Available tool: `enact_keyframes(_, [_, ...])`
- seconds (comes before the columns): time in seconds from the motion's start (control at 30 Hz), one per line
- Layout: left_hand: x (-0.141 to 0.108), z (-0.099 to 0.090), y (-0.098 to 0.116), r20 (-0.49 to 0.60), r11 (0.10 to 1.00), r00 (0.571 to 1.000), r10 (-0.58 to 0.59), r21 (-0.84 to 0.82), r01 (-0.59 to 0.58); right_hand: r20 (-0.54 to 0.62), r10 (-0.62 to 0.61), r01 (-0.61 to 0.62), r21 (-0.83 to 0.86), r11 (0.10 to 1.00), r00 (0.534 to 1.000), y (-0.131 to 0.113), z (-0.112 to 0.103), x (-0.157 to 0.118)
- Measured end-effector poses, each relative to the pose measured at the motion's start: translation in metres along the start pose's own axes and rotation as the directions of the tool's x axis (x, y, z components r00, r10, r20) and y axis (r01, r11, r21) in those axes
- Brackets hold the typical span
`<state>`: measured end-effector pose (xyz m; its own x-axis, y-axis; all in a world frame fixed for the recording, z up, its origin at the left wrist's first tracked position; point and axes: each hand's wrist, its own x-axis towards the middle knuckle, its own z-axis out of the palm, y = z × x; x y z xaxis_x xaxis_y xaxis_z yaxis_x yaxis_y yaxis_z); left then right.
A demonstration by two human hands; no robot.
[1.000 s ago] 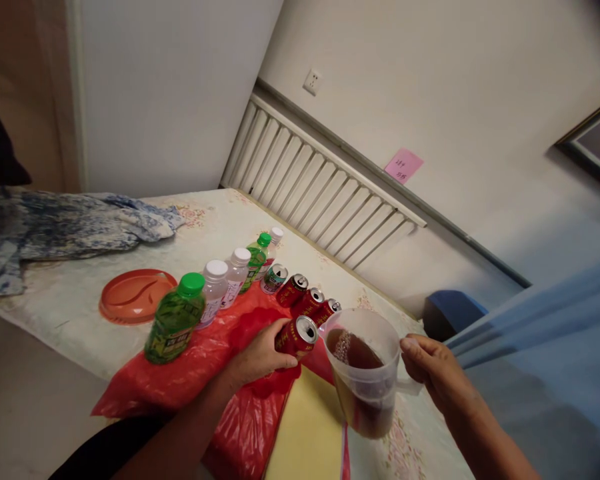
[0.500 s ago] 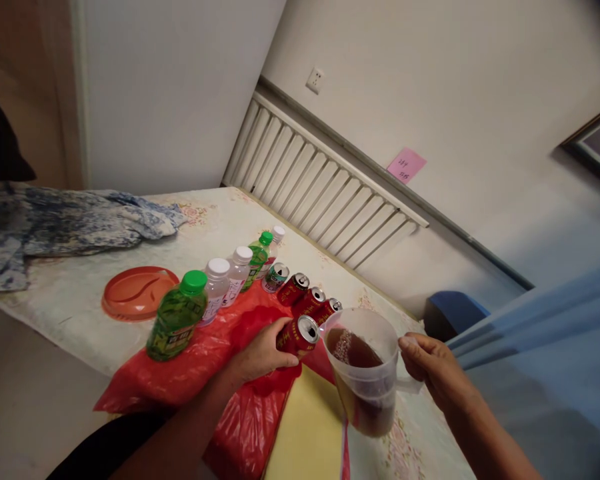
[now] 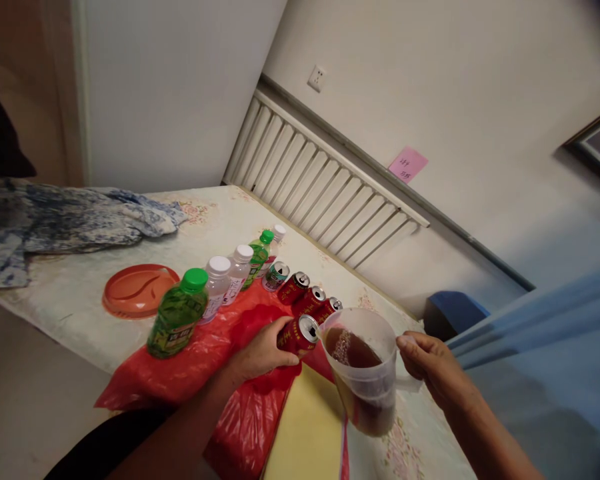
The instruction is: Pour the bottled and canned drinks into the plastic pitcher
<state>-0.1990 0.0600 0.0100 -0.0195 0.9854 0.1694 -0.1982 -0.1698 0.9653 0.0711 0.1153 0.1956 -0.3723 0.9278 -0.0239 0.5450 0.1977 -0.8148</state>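
Note:
My left hand [image 3: 267, 350] is wrapped round an opened red can [image 3: 299, 335], which leans a little to the right. My right hand [image 3: 427, 360] grips the handle of a clear plastic pitcher [image 3: 363, 380] with brown, bubbly liquid in it. The pitcher tilts left, its spout at the can's top; whether liquid flows between them I cannot tell. Beneath the can lie a red plastic bag [image 3: 253, 413] and a yellow pad [image 3: 307, 427]. Behind it stand more red cans [image 3: 294, 289] and a green-and-silver can [image 3: 275, 276].
Bottles with white caps [image 3: 217, 287] and green caps [image 3: 180, 313] stand in a row at the left. An orange lid [image 3: 140, 291] and a patterned cloth [image 3: 90, 217] lie on the flowered tablecloth [image 3: 215, 213]. A radiator [image 3: 325, 183] runs along the wall.
The pitcher and my right hand have shifted very slightly left, bringing the spout closer over the can's opening. My left hand and the can have barely moved.

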Motion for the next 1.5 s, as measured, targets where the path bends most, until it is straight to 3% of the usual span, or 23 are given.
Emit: enact_keyframes(1.5, [-0.0017,0.0000,0.0083,0.001,0.999,0.999,-0.036,0.039,0.036,0.016,0.025,-0.024,-0.041,0.999,1.000,-0.0048,0.0015,0.0026])
